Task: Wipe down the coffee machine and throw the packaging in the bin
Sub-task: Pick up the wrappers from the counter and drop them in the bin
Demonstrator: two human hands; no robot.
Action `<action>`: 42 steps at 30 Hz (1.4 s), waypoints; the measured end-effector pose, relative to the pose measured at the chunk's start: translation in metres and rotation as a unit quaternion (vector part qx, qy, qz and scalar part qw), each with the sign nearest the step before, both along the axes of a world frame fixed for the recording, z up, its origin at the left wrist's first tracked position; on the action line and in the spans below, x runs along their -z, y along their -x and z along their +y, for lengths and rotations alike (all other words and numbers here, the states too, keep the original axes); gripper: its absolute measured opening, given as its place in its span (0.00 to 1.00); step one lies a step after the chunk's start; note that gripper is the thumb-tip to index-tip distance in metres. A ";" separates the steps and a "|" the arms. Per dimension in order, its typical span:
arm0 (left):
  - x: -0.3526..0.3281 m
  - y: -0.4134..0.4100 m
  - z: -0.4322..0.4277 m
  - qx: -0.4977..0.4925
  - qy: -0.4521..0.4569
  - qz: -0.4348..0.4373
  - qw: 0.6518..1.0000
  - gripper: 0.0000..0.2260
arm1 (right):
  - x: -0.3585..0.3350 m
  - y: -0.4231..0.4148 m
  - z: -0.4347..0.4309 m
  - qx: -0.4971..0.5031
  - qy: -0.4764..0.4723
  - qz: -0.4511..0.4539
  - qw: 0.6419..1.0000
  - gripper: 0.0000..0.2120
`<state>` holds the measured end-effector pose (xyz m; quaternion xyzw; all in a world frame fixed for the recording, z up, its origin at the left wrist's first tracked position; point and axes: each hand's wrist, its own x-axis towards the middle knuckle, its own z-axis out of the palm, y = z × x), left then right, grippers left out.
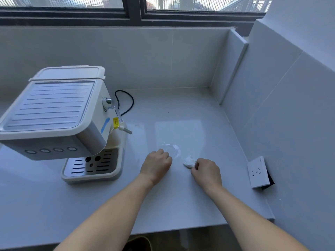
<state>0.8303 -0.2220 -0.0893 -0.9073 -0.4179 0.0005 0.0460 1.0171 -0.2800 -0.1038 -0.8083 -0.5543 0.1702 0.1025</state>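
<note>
- Head view: I stand at a glossy white stone countertop (181, 200) set in a tiled corner below a dark-framed window (134, 13).
- The cream-white coffee machine with a ribbed metal top plate (54, 113) stands on the left part of the countertop, clear of both hands. Four round buttons line its front edge, and a slotted drip tray sits at its base.
- A black power cord (126, 102) loops on the counter behind the machine.
- A crumpled piece of clear plastic packaging (172, 149) lies on the counter right of the machine.
- My left hand (157, 164) rests curled on the counter, its fingertips (165, 154) at the near edge of the packaging. I cannot tell whether they pinch the film.
- My right hand (206, 172) is closed narrow around a small wadded white tissue (189, 162), which touches the counter just beside the packaging.
- A white wall socket plate (258, 172) hangs tilted off the right wall, well apart from my hands.
</note>
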 end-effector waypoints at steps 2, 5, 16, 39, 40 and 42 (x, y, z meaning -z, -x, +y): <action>-0.003 0.007 -0.004 -0.009 -0.015 -0.012 1.000 0.17 | -0.003 0.004 -0.001 -0.004 -0.002 0.009 1.000 0.05; -0.011 0.019 -0.012 -0.022 -0.038 -0.033 0.999 0.17 | -0.009 0.013 -0.003 -0.012 -0.005 0.023 1.000 0.06; -0.038 0.063 -0.060 -0.101 -0.036 -0.048 0.993 0.18 | -0.030 0.042 -0.018 -0.060 -0.010 0.032 0.998 0.06; -0.060 0.188 -0.218 -0.121 -0.009 -0.103 0.987 0.10 | -0.065 0.143 -0.157 -0.071 -0.034 0.023 0.997 0.04; -0.057 0.198 -0.227 -0.115 -0.006 -0.104 0.988 0.08 | -0.064 0.151 -0.168 -0.070 -0.028 0.021 0.997 0.04; -0.052 0.214 -0.245 -0.105 -0.002 -0.106 0.989 0.08 | -0.061 0.165 -0.189 -0.069 -0.018 0.020 0.997 0.05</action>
